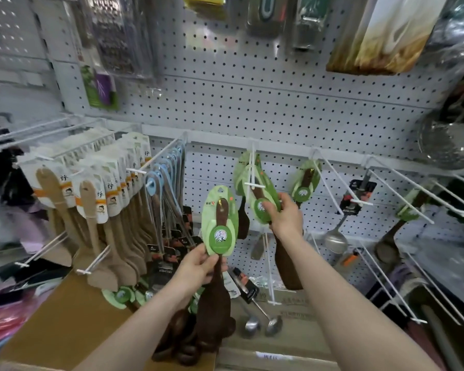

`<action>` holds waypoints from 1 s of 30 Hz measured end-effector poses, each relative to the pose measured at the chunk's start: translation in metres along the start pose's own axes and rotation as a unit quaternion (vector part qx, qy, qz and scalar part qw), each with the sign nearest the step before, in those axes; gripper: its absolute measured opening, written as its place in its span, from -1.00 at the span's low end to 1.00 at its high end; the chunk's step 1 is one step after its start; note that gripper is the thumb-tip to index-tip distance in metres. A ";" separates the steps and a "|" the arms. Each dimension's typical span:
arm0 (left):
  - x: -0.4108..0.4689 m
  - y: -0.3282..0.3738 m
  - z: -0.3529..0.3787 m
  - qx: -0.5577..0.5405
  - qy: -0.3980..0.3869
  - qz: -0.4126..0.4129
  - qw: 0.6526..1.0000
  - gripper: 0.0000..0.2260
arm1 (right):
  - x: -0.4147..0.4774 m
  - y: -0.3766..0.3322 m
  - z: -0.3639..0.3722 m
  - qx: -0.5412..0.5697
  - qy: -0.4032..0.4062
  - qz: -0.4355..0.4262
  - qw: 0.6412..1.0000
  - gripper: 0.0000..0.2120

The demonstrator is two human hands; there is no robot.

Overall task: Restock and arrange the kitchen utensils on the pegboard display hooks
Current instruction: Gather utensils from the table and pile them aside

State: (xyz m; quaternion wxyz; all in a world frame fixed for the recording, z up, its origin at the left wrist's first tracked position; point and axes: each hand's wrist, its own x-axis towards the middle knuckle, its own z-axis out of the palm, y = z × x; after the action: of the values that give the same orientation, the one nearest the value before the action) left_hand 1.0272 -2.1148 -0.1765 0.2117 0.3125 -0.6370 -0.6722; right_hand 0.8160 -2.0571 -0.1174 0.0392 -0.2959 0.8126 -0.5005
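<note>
Both bare arms out front: left hand (198, 266) low, gripping a green-carded brown wooden spatula (220, 234); right hand (285, 216) higher, pinching a second green-carded spatula (257, 207).

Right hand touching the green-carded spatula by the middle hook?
Touching. The head view shows the right hand pinching the green-carded spatula by its card, with the fingers curled over the card's front and no gap visible.

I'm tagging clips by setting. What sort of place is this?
Probably a shop's kitchenware aisle: a white pegboard with long display hooks, rows of identically carded wooden spatulas, and a green-carded spatula gripped in the left hand, another in the right hand.
</note>
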 end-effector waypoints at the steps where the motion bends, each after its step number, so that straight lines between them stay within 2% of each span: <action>1: 0.003 0.000 -0.001 -0.002 -0.003 -0.002 1.000 -0.81 | 0.007 0.000 0.001 0.001 0.003 0.003 1.000 -0.76; 6: 0.010 -0.002 -0.005 -0.017 -0.014 -0.002 1.000 -0.80 | 0.026 0.008 0.012 0.009 0.008 0.021 1.000 -0.76; 10: 0.008 -0.007 -0.005 -0.012 -0.034 0.002 0.999 -0.78 | 0.008 0.015 0.019 0.034 0.052 0.049 0.997 -0.79; 14: -0.004 -0.014 0.002 -0.020 -0.043 -0.005 0.999 -0.76 | -0.041 0.022 0.027 0.066 0.049 -0.013 0.997 -0.90; 20: -0.017 -0.026 0.011 -0.017 -0.065 -0.003 0.998 -0.76 | -0.098 0.010 0.028 0.119 0.018 -0.093 0.988 -0.66; 26: -0.019 -0.017 0.021 -0.066 -0.088 0.038 0.993 -0.76 | -0.106 -0.012 0.010 0.077 0.040 -0.158 0.984 -0.75; 30: -0.012 -0.007 0.022 -0.032 -0.090 0.036 0.995 -0.79 | -0.099 -0.023 0.004 0.093 0.048 -0.156 0.982 -0.75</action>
State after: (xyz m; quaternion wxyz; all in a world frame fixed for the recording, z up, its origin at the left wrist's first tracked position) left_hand 1.0217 -2.0901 -0.1821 0.1880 0.2207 -0.6422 -0.7096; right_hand 0.9091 -2.0159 -0.1237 -0.0504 -0.3896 0.7074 -0.5876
